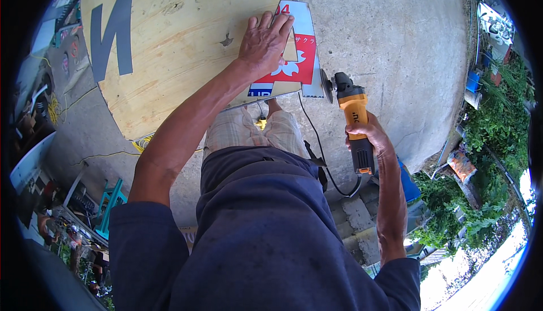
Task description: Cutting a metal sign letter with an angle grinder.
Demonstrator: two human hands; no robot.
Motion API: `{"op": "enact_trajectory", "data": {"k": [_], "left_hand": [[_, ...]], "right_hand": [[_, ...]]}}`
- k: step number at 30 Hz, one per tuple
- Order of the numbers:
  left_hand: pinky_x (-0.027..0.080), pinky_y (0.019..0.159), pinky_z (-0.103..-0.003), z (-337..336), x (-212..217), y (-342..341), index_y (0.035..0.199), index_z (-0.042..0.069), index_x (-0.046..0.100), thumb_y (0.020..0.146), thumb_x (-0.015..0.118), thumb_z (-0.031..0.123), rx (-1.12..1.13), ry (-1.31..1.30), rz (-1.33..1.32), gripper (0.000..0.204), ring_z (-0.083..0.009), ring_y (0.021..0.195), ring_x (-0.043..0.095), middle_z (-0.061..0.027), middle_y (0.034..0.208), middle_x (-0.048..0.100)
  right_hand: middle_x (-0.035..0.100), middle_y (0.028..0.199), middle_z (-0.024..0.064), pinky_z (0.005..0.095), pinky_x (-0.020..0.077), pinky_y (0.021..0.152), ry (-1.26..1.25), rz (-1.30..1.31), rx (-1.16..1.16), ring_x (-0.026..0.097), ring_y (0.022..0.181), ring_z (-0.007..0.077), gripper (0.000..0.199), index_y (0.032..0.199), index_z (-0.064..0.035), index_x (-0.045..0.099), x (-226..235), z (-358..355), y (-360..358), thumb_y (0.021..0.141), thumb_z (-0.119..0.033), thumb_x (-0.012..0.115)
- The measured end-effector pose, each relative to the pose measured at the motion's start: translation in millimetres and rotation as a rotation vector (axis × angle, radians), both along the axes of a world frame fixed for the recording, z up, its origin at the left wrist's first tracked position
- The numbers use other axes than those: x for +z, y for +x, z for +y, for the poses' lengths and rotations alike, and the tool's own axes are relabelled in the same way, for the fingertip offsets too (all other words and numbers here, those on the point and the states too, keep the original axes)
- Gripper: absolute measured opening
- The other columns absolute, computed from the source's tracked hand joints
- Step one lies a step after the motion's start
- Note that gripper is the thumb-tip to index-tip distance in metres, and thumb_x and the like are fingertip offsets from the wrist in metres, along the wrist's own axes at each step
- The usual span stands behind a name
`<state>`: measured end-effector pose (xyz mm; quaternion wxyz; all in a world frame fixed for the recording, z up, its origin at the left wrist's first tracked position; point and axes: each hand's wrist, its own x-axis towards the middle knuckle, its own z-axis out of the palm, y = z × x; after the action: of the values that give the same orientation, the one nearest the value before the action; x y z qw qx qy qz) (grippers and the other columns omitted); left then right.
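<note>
My left hand (264,44) lies flat with its fingers stretched out. It presses down on a letter-shaped sheet piece (307,73) printed in red, white and blue. This piece lies at the right edge of a plywood board (186,33), partly overhanging it. My right hand (374,134) is wrapped round the body of a yellow and black angle grinder (355,110). The grinder's disc (326,86) stands on edge close beside the piece's right side; whether they touch I cannot tell. A black cord (334,183) runs from the grinder's lower end.
A grey letter-shaped piece (113,36) lies on the board's left part. Concrete floor (390,28) stretches to the right, with green plants (500,96) beyond. Yellow cord (104,155) runs along the floor at left, near a green stool (110,203).
</note>
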<state>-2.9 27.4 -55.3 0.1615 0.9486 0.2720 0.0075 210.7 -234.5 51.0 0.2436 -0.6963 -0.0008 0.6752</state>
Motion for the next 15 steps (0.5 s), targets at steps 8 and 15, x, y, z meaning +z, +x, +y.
{"op": "enact_trajectory", "data": {"k": [8,15], "left_hand": [[0.036,0.099,-0.046,-1,0,0,0.149,0.007,0.047,0.064,0.094,0.032,0.005,0.023,0.001,0.100,-0.0255,0.127,0.048,-0.0053,0.137,0.052],[0.036,0.098,-0.045,-2,0,1,0.149,0.006,0.047,0.065,0.094,0.031,0.003,0.021,-0.010,0.099,-0.0254,0.126,0.048,-0.0051,0.138,0.052]], "right_hand": [[0.062,0.080,0.0065,0.0347,0.0606,0.053,-0.038,0.015,-0.044,0.068,0.058,0.0200,0.047,0.110,-0.0022,0.055,3,-20,-7,0.073,-0.014,0.082],[0.062,0.080,0.0068,0.0355,0.0602,0.054,-0.045,0.030,-0.057,0.068,0.058,0.0205,0.048,0.110,-0.0022,0.055,4,-36,-9,0.072,-0.012,0.082]]}}
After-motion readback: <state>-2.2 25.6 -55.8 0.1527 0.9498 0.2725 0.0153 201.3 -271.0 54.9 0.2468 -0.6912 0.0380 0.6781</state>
